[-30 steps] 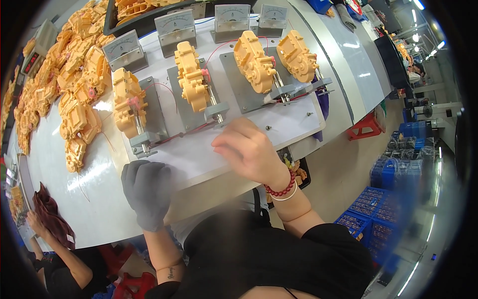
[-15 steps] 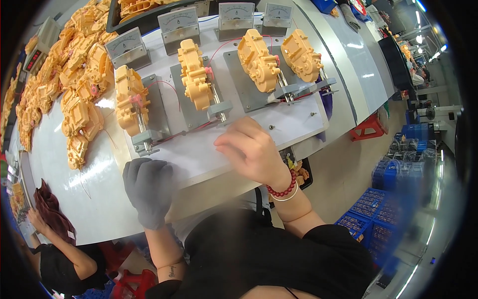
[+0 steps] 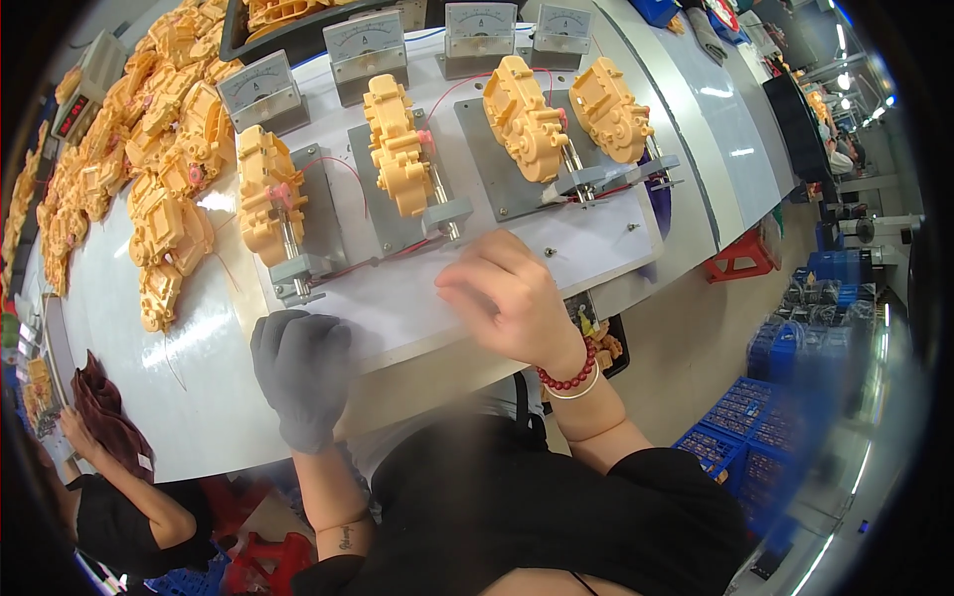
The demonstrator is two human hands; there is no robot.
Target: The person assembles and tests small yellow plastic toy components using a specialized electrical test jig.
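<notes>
My left hand point(image 3: 303, 377), in a grey glove, is curled at the front left edge of a white board point(image 3: 397, 303). Its fingertips and anything inside them are hidden. Bare and loosely closed, my right hand point(image 3: 512, 298) hovers over the board's front part; nothing shows between its slightly blurred fingers. Several yellow plastic gear housings stand on grey metal fixtures along the board. The leftmost housing point(image 3: 260, 199) is beyond my gloved hand, and another housing point(image 3: 396, 149) lies beyond my right hand. A metal shaft point(image 3: 435, 189) runs beside that one to a grey block point(image 3: 445, 215).
Analog meters point(image 3: 365, 55) line the board's back edge, joined by red wires. Yellow housings point(image 3: 169, 228) are heaped at the left, near a digital display box point(image 3: 84, 94). A co-worker's arm point(image 3: 129, 487) is at lower left. Blue crates point(image 3: 735, 427) and a red stool point(image 3: 743, 256) stand right.
The whole view has shifted slightly, so the board and housings appear a little further right. Both hands keep nearly the same pose and place against the board.
</notes>
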